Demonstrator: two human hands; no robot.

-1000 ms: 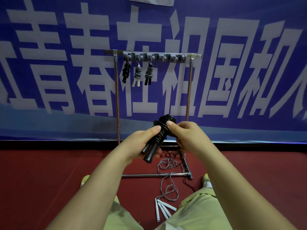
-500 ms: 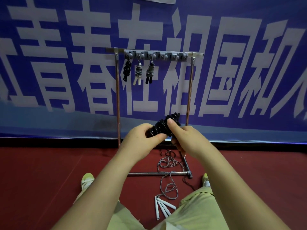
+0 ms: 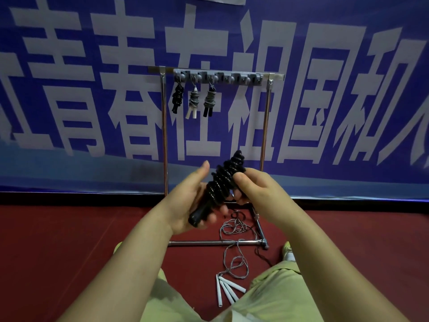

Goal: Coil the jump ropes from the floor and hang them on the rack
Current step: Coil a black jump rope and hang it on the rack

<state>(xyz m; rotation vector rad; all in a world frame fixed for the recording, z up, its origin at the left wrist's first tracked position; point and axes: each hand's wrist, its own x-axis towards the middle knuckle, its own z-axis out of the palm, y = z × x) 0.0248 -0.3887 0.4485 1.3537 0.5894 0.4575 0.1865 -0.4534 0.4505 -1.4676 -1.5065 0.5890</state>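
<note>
Three coiled ropes are already hung on the left hooks of the rack (image 3: 264, 140): a black bundle (image 3: 177, 98), a grey bundle with white handles (image 3: 193, 102), a grey bundle with black handles (image 3: 209, 102); hooks toward the right end of the top bar are seen unoccupied. A fourth, the black jump rope (image 3: 222, 184), is wound tight around its own handles and is held in mid-air in front of the rack, low between its uprights, not yet hung. One grey rope with white handles (image 3: 232, 270) is left loose on the red floor (image 3: 58, 252), draped over the rack's front base bar, handles lying near the person's knee. Task judged a bit past halfway: hanging of the black one, then coiling and hanging of the grey one remain. Left hand (image 3: 188, 205): lower handle end is cradled in the palm, fingers curled loosely under it, thumb raised clear. Right hand (image 3: 253, 189): upper part of the coil is pinched, fingers wrapped closely around it, thumb pressed on the windings
</note>
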